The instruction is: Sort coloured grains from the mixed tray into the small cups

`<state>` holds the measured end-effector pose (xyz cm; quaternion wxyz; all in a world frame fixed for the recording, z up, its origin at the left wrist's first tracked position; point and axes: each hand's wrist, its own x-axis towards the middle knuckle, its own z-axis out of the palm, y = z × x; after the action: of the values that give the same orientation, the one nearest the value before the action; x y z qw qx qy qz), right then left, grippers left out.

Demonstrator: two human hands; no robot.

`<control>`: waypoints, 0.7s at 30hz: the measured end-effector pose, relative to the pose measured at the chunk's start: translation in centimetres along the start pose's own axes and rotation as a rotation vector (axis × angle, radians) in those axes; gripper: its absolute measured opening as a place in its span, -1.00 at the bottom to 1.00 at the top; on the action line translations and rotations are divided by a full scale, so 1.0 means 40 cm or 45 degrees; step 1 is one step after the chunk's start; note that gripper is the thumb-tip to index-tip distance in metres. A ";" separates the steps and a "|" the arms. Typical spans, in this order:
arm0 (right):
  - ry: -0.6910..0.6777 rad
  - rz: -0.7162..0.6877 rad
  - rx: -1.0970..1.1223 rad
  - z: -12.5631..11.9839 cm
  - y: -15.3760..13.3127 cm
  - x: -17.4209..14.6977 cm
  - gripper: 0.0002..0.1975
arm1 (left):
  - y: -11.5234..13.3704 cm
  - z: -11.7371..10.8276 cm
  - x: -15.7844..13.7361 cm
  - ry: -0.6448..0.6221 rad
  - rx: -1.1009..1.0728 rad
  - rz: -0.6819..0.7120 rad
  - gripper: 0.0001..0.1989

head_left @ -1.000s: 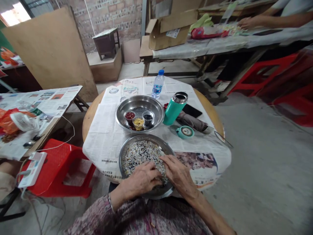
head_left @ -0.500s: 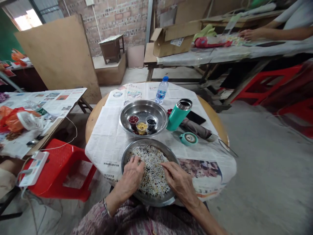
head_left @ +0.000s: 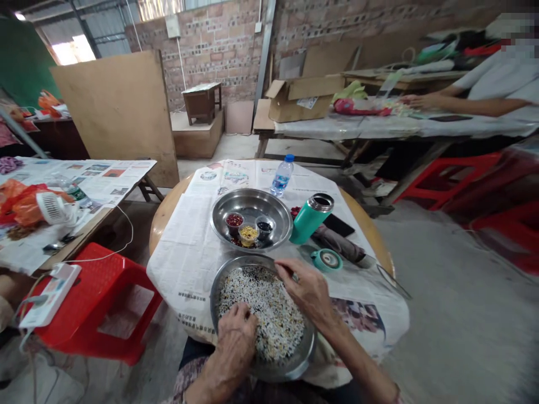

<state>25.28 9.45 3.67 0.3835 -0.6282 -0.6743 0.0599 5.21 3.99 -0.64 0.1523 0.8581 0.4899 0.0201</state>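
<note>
A steel bowl (head_left: 311,342) close to my body holds a mix of white, black and yellow beads or grains (head_left: 261,303). My left hand (head_left: 238,334) rests at the near left of the mix, its fingers curled together with the tips down in it. Over the far right part of the bowl is my right hand (head_left: 306,289), thumb and fingertips drawn together; anything between them is too small to name. Beyond it, a second steel bowl (head_left: 269,196) carries a cup of red pieces (head_left: 234,221), a cup of yellow pieces (head_left: 248,233) and a cup of black pieces (head_left: 264,225).
Newspaper (head_left: 181,241) covers the round table. Right of the far bowl stand a water bottle (head_left: 282,175), an open green flask (head_left: 310,219), its lid (head_left: 327,260) and a folded umbrella (head_left: 341,244). A red stool (head_left: 101,297) is at left. A co-worker's arm (head_left: 471,104) reaches over another table.
My right hand has moved up toward the bowl's far rim. The left hand has come nearer to my body within the bowl. The camera view has tilted upward.
</note>
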 end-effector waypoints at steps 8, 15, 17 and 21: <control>-0.320 0.166 -0.558 0.034 0.023 0.289 -0.74 | -0.030 0.079 -0.025 0.357 -0.137 0.112 -0.90; -0.515 0.144 -0.656 0.085 0.045 0.372 -0.77 | -0.030 0.087 -0.021 0.426 -0.215 0.120 -0.93; -0.537 0.145 -0.667 0.093 0.048 0.375 -0.77 | -0.027 0.087 -0.021 0.437 -0.227 0.117 -0.93; -0.536 0.142 -0.653 0.101 0.050 0.374 -0.76 | -0.025 0.084 -0.019 0.456 -0.227 0.106 -0.92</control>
<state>25.74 24.84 6.32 0.0615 -0.7140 -0.6964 0.0377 4.62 3.00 -4.05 0.1373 0.8433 0.4697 0.2221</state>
